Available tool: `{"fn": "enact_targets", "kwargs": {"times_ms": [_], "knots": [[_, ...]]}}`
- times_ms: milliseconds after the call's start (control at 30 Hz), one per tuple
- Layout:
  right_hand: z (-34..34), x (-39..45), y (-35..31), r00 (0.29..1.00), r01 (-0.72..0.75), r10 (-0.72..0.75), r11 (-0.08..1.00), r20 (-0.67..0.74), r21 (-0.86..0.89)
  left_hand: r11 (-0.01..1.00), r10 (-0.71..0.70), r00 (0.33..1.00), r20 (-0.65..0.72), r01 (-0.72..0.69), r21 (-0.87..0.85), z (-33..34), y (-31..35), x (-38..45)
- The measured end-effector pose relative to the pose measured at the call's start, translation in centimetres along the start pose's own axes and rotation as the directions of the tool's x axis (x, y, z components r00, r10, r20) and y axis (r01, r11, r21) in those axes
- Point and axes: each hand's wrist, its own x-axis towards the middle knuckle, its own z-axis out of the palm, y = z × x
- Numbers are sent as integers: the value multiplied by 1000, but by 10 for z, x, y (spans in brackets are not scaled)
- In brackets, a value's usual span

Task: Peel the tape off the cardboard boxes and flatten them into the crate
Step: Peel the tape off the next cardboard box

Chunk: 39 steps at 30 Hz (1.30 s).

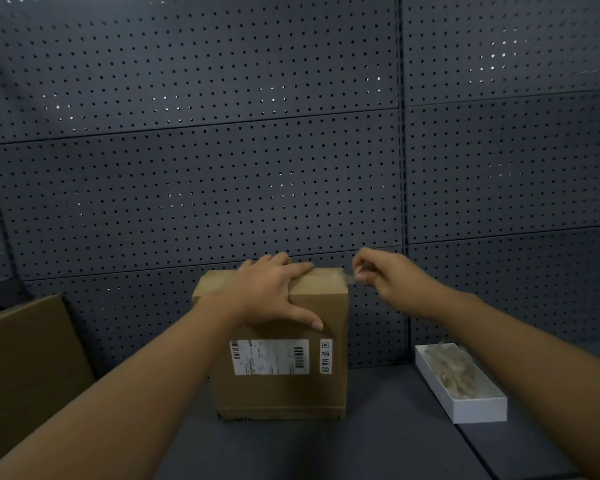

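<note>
Cardboard box (281,358) standing upright on table (378,445), near pegboard wall (222,168). Left hand (271,292) lying flat, fingers spread, pressing box top. Right hand (378,275) pinching clear tape (350,278) end at top right corner. Advice: keeping left hand pressing firmly, pulling tape low and steady along seam to avoid tearing.

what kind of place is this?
Probably a packing or returns workbench: grey pegboard wall behind, a labelled cardboard box on the dark table, and a white tray of peeled tape scraps.
</note>
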Motion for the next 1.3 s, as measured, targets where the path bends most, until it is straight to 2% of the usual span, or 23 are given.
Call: {"fn": "enact_targets", "kwargs": {"times_ms": [100, 233, 467, 667, 800, 833, 900, 967, 1000, 1033, 1133, 1233, 1300], "knots": [[5, -1, 10, 1000, -25, 24, 1000, -15, -9, 1000, -7, 1000, 0, 7, -30, 2, -3, -3], [18, -10, 36, 976, -186, 206, 958, 74, -219, 995, -63, 998, -1, 63, -82, 4, -13, -10], [41, -24, 62, 913, -294, 352, 919, 207, -264, 995, -60, 998, -29, 58, -77, 3, -9, -17], [45, -39, 71, 904, -309, 388, 883, 180, -354, 992, -77, 995, -64, 70, -107, 2, -13, -20], [52, -44, 75, 852, -383, 486, 832, 192, -402, 990, -90, 993, -72, 81, -112, 1, -14, -19], [52, -43, 69, 832, -440, 517, 837, 204, -327, 988, -94, 993, -73, 84, -130, -1, -13, -19], [48, -41, 65, 810, -572, 558, 819, 181, 33, 980, -120, 987, -103, 101, -170, -1, -15, -20], [42, -41, 54, 783, -611, 588, 666, 202, 429, 980, -129, 987, -99, 111, -167, -3, -17, -22], [39, -40, 47, 772, -604, 594, 576, 226, 552, 982, -125, 988, -90, 110, -151, -3, -17, -22], [40, -38, 39, 784, -579, 578, 549, 226, 603, 985, -119, 989, -92, 105, -140, -1, -17, -22], [40, -27, 7, 857, -452, 489, 560, 164, 694, 985, -99, 990, -104, 83, -154, -1, -10, -21], [34, -17, -19, 911, -326, 381, 429, 159, 842, 979, -104, 986, -129, 79, -187, -2, -6, -23], [31, -12, -28, 935, -296, 322, 476, 149, 828, 976, -113, 984, -137, 84, -201, -4, -7, -26]]}}
